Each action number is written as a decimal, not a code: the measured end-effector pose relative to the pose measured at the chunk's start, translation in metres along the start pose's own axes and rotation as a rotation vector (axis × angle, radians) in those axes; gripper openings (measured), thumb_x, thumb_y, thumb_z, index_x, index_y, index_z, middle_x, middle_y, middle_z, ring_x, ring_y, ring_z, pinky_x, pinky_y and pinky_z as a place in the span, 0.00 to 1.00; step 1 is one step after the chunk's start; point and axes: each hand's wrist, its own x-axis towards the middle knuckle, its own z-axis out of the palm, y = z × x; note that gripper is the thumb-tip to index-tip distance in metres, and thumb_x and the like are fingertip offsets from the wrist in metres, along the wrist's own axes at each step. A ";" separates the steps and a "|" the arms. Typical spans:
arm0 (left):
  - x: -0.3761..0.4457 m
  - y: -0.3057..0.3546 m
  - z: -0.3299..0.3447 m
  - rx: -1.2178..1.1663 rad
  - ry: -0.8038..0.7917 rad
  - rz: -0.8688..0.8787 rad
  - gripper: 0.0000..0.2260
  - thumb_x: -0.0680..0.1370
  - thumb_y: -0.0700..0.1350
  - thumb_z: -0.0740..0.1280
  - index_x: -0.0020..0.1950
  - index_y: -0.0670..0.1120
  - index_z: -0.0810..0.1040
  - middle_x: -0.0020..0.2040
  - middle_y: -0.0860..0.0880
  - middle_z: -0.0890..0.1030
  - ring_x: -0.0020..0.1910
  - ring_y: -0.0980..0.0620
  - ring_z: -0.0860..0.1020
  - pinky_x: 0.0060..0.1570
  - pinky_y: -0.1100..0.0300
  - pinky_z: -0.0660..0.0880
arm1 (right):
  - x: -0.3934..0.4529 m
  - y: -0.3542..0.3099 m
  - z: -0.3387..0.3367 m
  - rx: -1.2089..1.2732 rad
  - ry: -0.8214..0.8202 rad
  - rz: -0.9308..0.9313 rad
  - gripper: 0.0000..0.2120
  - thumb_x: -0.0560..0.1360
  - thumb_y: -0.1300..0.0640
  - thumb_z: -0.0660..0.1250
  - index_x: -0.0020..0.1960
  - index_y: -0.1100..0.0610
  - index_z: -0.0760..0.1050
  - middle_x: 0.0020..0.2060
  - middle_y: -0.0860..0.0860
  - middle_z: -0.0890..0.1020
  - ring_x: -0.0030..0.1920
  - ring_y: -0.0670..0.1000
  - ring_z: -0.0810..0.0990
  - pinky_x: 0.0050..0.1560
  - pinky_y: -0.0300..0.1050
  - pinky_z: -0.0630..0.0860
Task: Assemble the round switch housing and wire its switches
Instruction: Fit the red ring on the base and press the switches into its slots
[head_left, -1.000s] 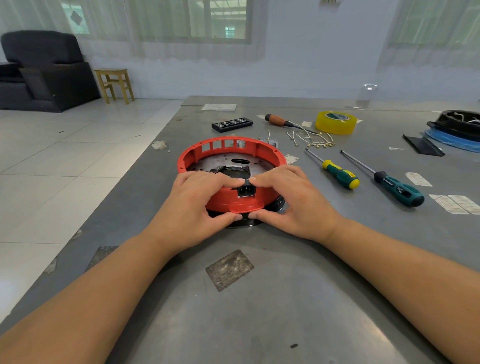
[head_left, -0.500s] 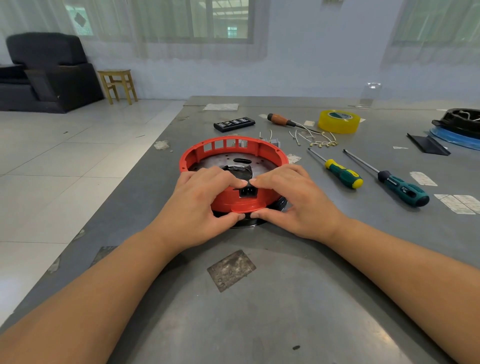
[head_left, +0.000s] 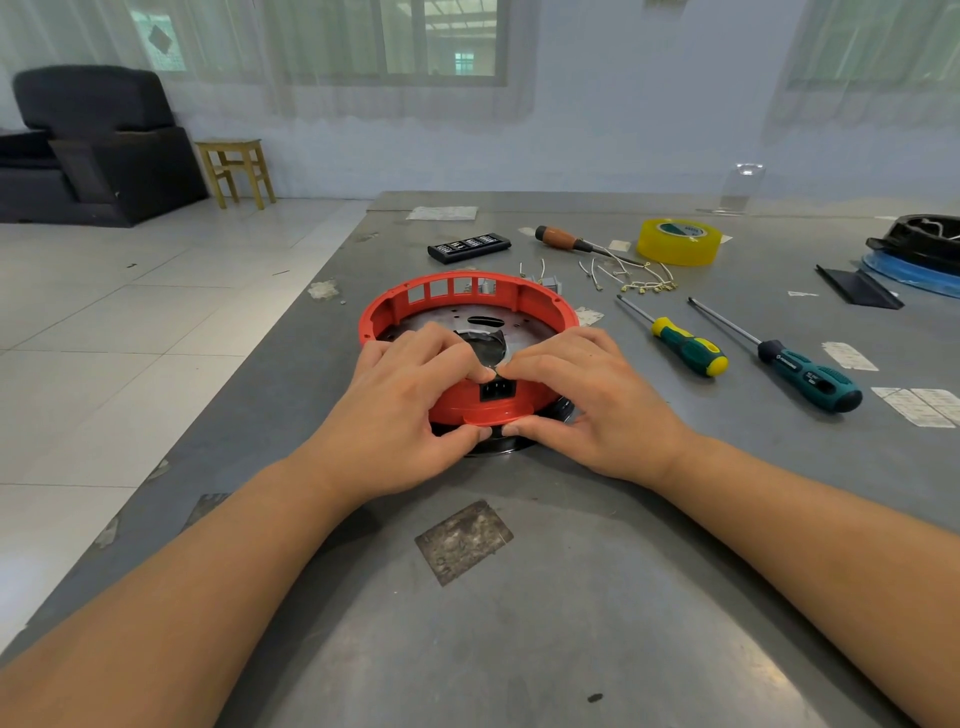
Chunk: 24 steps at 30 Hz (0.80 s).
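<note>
Both hands gripped the near wall of the red round switch housing (head_left: 467, 306), which sat on the grey tabletop (head_left: 519, 623) just ahead of the person. The left hand (head_left: 405, 410) curled its fingers over the top of the rim while its thumb pressed against the lower lip, so the grip pinched the wall from above and below. The right hand (head_left: 587, 400) mirrored it, fingers hooked over the rim and thumb tucked under the lip, with the fingertips of the two hands nearly meeting above a small black socket (head_left: 497, 388) set in the wall. Inside the ring lay a metal plate (head_left: 519, 325) with a dark cut-out at its middle, and a black base (head_left: 498, 444) showed beneath the near edge.

Behind the housing, a black switch strip (head_left: 469, 246) lay flat, and a few loose switches (head_left: 548, 283) stood just past the far rim. To the right were short white wires with terminals (head_left: 639, 280), a screwdriver with a wooden handle (head_left: 563, 240) and a roll of yellow tape (head_left: 678, 241). Nearer the right hand lay a green-and-yellow screwdriver (head_left: 688, 353) and, beside it, a larger teal-and-black screwdriver (head_left: 810, 376), their shafts pointing away from the person. A black and blue round part (head_left: 919, 254) sat at the far right edge.
</note>
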 end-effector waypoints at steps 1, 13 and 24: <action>-0.001 0.000 0.000 0.002 0.001 0.001 0.17 0.74 0.56 0.72 0.60 0.55 0.77 0.58 0.61 0.71 0.59 0.58 0.72 0.58 0.50 0.66 | 0.000 0.000 0.000 0.001 0.000 0.002 0.22 0.77 0.42 0.71 0.65 0.53 0.79 0.58 0.48 0.83 0.62 0.50 0.79 0.67 0.55 0.69; -0.007 -0.001 0.008 -0.011 0.080 -0.010 0.19 0.74 0.59 0.71 0.62 0.54 0.76 0.57 0.60 0.79 0.58 0.55 0.77 0.65 0.50 0.67 | 0.000 -0.001 0.000 0.054 0.021 0.017 0.21 0.76 0.43 0.73 0.65 0.51 0.79 0.58 0.44 0.83 0.62 0.47 0.79 0.68 0.54 0.69; -0.009 -0.001 0.009 -0.029 0.082 -0.015 0.19 0.75 0.57 0.70 0.65 0.56 0.76 0.59 0.62 0.80 0.61 0.59 0.76 0.70 0.54 0.63 | 0.000 -0.007 -0.002 0.003 0.011 0.029 0.20 0.76 0.44 0.73 0.64 0.53 0.79 0.58 0.46 0.83 0.61 0.48 0.79 0.68 0.52 0.68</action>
